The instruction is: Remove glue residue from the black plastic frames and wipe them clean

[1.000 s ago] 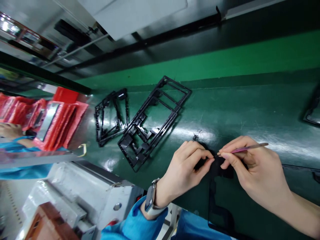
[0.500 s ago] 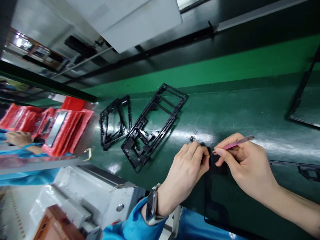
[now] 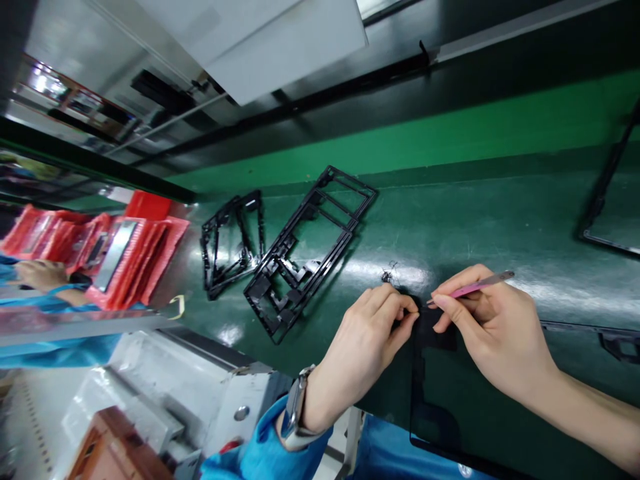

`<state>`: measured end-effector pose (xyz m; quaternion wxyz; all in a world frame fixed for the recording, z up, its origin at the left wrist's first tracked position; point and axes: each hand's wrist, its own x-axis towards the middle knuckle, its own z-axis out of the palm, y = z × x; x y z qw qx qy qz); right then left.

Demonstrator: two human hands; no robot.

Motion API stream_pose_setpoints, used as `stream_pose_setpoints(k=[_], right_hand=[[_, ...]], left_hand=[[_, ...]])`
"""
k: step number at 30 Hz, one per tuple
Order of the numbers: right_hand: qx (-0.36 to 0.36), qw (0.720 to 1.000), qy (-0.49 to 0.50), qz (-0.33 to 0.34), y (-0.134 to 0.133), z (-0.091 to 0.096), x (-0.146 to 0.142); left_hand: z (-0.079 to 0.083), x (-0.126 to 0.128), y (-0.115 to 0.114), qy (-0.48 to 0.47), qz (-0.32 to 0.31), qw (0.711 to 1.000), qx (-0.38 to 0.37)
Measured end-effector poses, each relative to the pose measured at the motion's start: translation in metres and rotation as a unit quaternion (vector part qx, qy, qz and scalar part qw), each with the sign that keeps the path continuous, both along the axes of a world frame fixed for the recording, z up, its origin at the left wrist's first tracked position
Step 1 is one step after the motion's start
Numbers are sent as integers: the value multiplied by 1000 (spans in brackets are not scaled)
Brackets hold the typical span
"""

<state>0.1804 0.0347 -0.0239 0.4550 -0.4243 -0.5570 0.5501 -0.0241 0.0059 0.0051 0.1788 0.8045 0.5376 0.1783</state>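
My right hand grips a slim pink hand tool like a pen; its thin dark tip points left, and its kind is not clear. That tip is at the upper left corner of a thin black plastic frame lying at the near edge of the green workbench. At the same corner the fingertips of my left hand are pinched together on the frame's edge, close to the tool tip. The exact contact is partly hidden by my fingers. Just beyond my left hand lies a small tangle of black shavings.
Black plastic frames with inner bars and a smaller frame pile lie on the green bench. Another black frame is at far right. At left are red bubble-wrap packs and a co-worker's hand.
My left wrist has lowered and shifted slightly left, while its fingertips stay at the frame's corner. The pink tool is still in my right hand, with only a tiny shift.
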Motion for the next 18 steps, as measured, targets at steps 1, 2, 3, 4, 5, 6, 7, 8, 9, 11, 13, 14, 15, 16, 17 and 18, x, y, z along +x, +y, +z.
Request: stream_pose_setpoints(k=[1,2,3,4,5,6,7,8,9,11,13,14,15,16,17,18], right_hand=[[0,1000,1,1,0,0,0],[0,1000,3,2,0,0,0],[0,1000,4,3,0,1,1],[0,1000,4,3,-1,1,1],[0,1000,4,3,-1,1,1],[1,1000,5,2,-1,1,1],[2,1000,6,1,-1,1,1],[4,1000,7,-1,-1,1,1],[5,1000,9,0,-1,1,1],[5,1000,10,0,-1,1,0],[3,1000,8,0,0,1,0],[2,1000,7,0,0,1,0],[2,1000,7,0,0,0,0],[4,1000,8,0,0,0,0],[6,1000,10,0,1,0,1],[7,1000,12,1,0,0,1]], left_hand=[[0,1,-1,12,1,1000,6],[0,3,-1,26,1,1000,14],[0,4,-1,42,-2,999,23],[1,6,-1,61,-6,998,32],[2,8,-1,80,-11,996,43],[3,10,-1,102,-16,993,55],[3,13,-1,126,-20,990,67],[4,15,-1,150,-22,985,80],[5,17,-1,173,-24,980,91],[4,21,0,207,-29,972,106],[3,22,1,221,-35,969,109],[2,23,2,222,-37,969,106],[1,23,2,221,-36,969,102],[0,23,3,218,-34,970,98],[-1,23,3,212,-31,972,97],[-2,22,4,204,-27,974,96]])
